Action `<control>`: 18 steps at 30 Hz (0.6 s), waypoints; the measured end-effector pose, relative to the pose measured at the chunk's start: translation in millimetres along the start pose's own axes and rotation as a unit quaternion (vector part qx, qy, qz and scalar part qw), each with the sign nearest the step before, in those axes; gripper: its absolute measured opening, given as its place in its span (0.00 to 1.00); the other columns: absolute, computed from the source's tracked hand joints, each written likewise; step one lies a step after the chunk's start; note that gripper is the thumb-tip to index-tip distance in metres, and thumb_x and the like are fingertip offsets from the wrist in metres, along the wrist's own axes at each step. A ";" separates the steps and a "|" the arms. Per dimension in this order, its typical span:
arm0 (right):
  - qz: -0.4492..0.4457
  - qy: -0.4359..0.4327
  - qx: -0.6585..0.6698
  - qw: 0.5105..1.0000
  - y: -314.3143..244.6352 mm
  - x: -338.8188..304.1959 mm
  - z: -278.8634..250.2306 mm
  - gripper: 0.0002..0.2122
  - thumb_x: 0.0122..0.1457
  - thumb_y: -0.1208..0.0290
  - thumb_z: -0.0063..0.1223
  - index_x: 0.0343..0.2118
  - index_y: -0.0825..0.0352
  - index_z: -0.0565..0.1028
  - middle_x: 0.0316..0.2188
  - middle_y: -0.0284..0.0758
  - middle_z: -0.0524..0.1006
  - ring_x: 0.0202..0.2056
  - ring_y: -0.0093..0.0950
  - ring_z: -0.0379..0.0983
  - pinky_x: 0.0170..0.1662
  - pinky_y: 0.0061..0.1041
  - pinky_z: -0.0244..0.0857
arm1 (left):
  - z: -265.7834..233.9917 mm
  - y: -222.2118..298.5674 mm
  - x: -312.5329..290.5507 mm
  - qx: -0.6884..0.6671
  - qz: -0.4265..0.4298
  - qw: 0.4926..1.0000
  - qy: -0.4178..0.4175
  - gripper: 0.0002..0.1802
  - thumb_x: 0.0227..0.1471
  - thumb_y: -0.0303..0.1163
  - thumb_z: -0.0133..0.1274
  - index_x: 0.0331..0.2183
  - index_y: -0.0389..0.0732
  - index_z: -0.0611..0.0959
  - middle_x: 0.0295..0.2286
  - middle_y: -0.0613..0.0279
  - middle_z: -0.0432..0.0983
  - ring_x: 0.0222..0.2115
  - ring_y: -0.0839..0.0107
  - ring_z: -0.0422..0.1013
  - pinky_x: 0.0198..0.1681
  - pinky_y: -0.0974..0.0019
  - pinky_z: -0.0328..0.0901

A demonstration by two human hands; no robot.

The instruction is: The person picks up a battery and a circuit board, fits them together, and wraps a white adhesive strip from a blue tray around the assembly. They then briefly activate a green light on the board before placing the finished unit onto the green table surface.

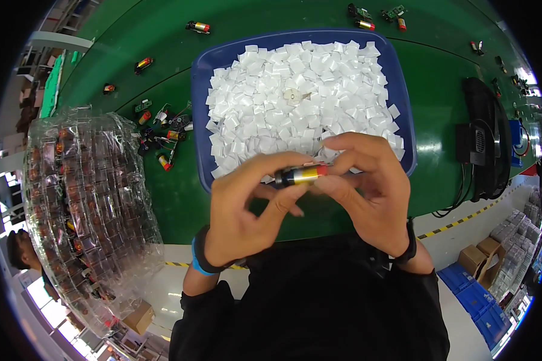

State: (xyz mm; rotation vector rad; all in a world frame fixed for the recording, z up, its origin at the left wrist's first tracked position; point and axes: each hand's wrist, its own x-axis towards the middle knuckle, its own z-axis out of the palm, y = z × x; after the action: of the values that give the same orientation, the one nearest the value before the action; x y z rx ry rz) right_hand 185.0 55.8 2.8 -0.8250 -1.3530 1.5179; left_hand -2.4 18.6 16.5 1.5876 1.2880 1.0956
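Just over the near edge of a blue tub (407, 114), my two hands hold a small cylindrical battery (304, 175) with black, gold and red bands. Thumb and fingers of my left hand (238, 207) close around its black end. At the red end, my right hand (376, 195) pinches with the thumb, its index finger raised and curved above. Some fingertips are hidden behind the battery. Small white square pieces (265, 117) fill the tub in a loose heap. A cream-coloured piece (294, 95) lies on top of them.
Left of the tub lie batteries with wires and boards (165, 129). Clear plastic trays (93, 204) holding similar parts overhang the green table (180, 219) at left. More batteries (199, 27) are scattered along the far side. A black device (482, 144) with cables stands right.
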 end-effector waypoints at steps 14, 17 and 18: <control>-0.246 -0.060 -0.345 0.904 -12.9 4.9 -17.4 0.19 0.40 0.77 0.72 0.39 0.66 0.82 0.28 0.34 0.78 0.23 0.24 0.75 0.24 0.18 0.66 | -7.3 -4.7 6.9 -0.366 -0.257 0.883 -0.141 0.16 0.59 0.28 0.55 0.48 0.31 0.74 0.30 0.59 0.75 0.20 0.79 0.69 0.16 0.77 0.65; -0.273 -0.059 -0.374 0.884 -15.5 3.3 -19.8 0.21 0.38 0.76 0.73 0.40 0.66 0.82 0.28 0.33 0.78 0.24 0.25 0.75 0.25 0.20 0.67 | -8.5 0.3 11.5 -0.356 -0.271 0.883 -0.141 0.15 0.58 0.27 0.56 0.46 0.32 0.76 0.28 0.62 0.75 0.17 0.81 0.68 0.14 0.78 0.61; -0.286 -0.059 -0.388 0.874 -16.5 3.3 -21.0 0.21 0.37 0.76 0.73 0.40 0.65 0.82 0.28 0.33 0.78 0.25 0.25 0.75 0.26 0.20 0.68 | -8.6 2.6 13.7 -0.352 -0.278 0.883 -0.140 0.14 0.58 0.27 0.57 0.45 0.32 0.77 0.26 0.63 0.75 0.16 0.82 0.67 0.14 0.78 0.59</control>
State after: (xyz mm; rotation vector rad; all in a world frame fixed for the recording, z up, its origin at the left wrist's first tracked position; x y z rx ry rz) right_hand 206.2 66.3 15.6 -0.6949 -2.1159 0.5389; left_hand -8.3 32.3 23.4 0.7228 0.9024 0.7874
